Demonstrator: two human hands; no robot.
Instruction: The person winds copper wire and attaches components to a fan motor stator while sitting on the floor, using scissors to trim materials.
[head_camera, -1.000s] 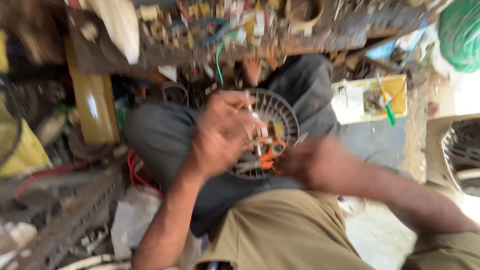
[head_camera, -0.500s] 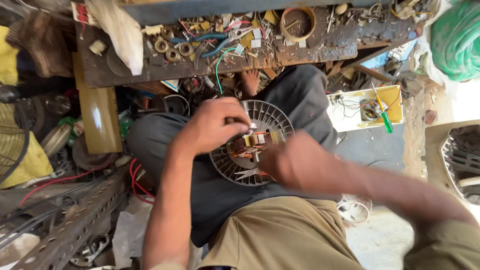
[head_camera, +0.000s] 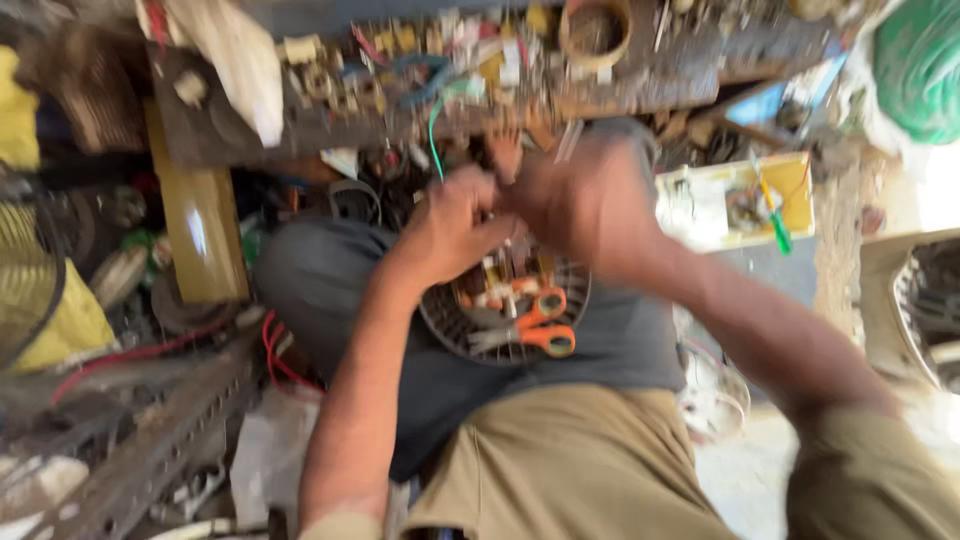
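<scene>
A round slotted fan motor housing (head_camera: 450, 325) rests in my lap on grey trousers. Orange-handled scissors (head_camera: 535, 325) lie inside it beside several small copper-coloured parts. My left hand (head_camera: 455, 225) hovers over the housing's far rim with its fingers curled; motion blur hides whether it pinches anything. My right hand (head_camera: 590, 205) is raised just right of it, blurred, fingers bent toward the left hand. A thin green wire (head_camera: 434, 135) rises from near the two hands.
A cluttered dark workbench (head_camera: 640, 80) with bearings, wires and a round tin runs along the top. A yellow tray (head_camera: 795, 190) with a green-handled screwdriver sits at right. A yellow fan guard, metal racks and red cable crowd the left. A green coil is at top right.
Both hands have lifted from the housing toward its far edge and come together. The scissors inside the housing now show. The view is more blurred.
</scene>
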